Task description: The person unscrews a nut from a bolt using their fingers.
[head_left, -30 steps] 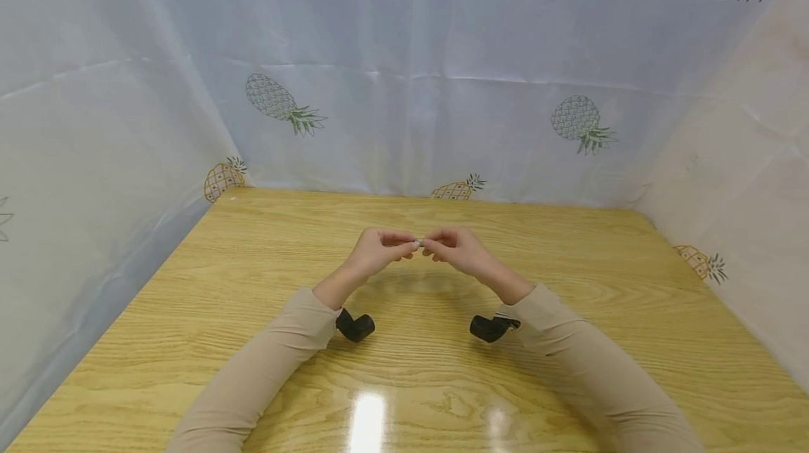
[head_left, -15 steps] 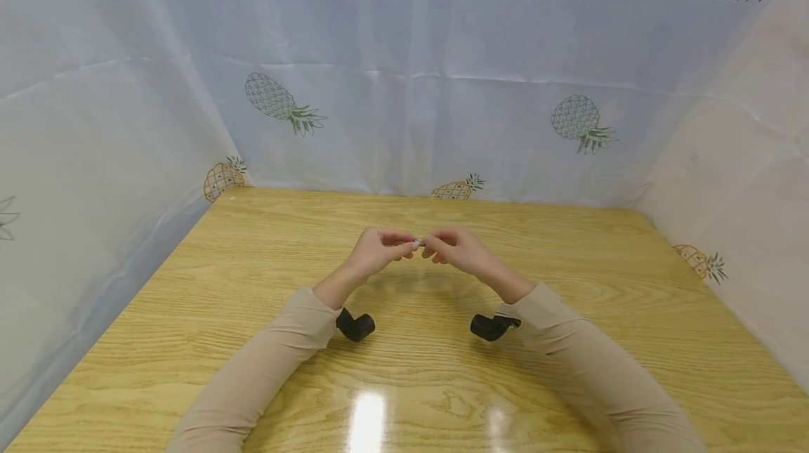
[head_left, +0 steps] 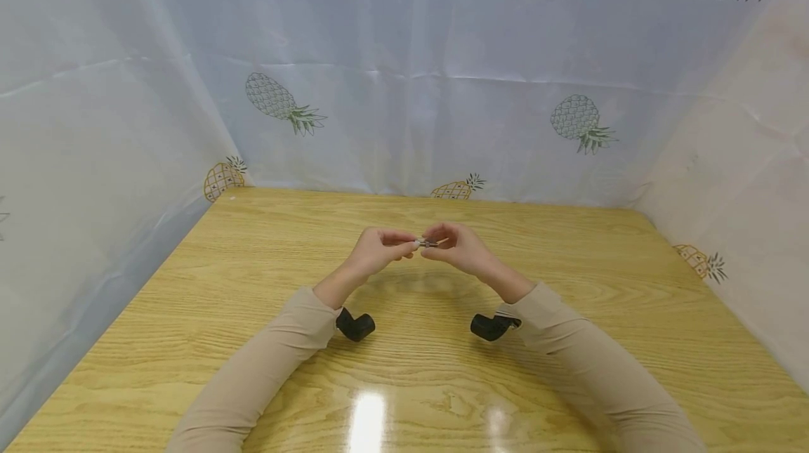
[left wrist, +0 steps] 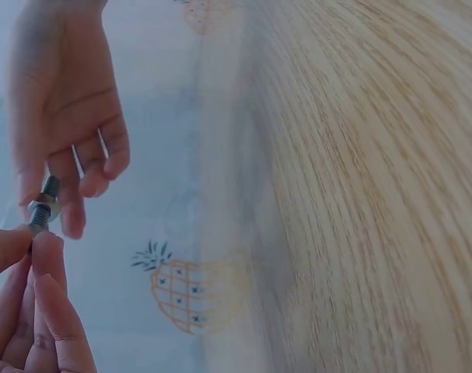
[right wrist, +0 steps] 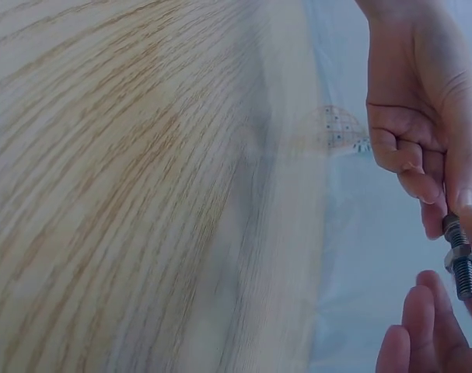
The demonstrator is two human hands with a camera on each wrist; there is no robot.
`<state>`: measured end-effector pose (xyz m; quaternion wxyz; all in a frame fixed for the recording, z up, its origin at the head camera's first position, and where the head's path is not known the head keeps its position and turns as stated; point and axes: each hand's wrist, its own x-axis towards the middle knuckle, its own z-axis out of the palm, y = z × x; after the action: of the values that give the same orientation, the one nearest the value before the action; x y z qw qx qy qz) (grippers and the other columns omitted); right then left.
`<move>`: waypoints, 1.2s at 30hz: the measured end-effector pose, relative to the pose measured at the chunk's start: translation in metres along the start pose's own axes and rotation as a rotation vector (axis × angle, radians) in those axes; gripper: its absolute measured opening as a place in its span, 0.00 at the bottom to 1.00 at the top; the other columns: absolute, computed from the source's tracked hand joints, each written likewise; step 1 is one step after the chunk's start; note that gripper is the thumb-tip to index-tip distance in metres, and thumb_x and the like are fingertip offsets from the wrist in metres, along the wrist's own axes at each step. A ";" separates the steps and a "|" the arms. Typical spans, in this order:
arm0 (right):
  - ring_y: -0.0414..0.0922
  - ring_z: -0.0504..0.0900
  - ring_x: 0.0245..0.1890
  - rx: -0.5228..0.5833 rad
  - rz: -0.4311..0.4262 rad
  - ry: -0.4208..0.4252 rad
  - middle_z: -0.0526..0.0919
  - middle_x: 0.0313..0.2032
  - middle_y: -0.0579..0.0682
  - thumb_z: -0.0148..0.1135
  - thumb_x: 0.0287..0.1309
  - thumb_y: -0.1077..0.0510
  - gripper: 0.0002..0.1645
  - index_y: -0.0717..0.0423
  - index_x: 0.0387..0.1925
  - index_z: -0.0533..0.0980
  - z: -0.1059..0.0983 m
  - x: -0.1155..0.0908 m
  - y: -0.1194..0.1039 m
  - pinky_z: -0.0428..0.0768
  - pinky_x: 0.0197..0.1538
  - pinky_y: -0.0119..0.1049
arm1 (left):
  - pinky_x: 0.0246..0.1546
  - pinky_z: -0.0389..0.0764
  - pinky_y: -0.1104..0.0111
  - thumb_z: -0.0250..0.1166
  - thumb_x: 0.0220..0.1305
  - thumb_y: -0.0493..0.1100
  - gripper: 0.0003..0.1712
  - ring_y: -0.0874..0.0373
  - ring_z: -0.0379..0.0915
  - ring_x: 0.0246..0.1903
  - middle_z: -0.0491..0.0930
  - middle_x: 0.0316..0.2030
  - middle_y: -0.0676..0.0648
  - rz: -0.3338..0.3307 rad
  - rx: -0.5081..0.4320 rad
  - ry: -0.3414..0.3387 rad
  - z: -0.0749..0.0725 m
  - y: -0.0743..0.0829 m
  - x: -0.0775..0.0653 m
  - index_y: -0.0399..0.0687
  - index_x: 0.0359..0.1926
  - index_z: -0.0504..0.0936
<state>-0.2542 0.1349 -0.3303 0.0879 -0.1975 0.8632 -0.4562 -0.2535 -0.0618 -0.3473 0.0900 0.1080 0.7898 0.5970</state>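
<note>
Pinching a bolt [right wrist: 460, 259], the left grip [head_left: 378, 249] faces the parted right grip [head_left: 461, 251]. Curtains [head_left: 404, 123] bound the table [head_left: 430, 362] left, right and far.

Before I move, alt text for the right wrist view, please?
The left hand pinches a bolt by one end, a nut partway along it. Below, the right hand is open; a table fills the left side.

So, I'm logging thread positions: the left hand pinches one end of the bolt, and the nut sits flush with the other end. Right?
Not quite: the nut sits partway along the bolt, with thread showing beyond it; the right wrist view shows this. The left hand does pinch one end.
</note>
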 end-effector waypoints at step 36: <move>0.53 0.80 0.46 0.006 0.033 -0.007 0.79 0.50 0.59 0.59 0.62 0.54 0.18 0.59 0.51 0.74 0.001 0.001 -0.001 0.79 0.50 0.47 | 0.49 0.78 0.54 0.64 0.60 0.46 0.17 0.60 0.82 0.36 0.84 0.44 0.41 0.011 0.006 0.010 -0.002 0.000 -0.001 0.43 0.47 0.83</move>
<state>-0.2544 0.1335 -0.3297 0.0989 -0.1845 0.8648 -0.4564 -0.2533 -0.0637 -0.3467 0.0822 0.1096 0.7913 0.5959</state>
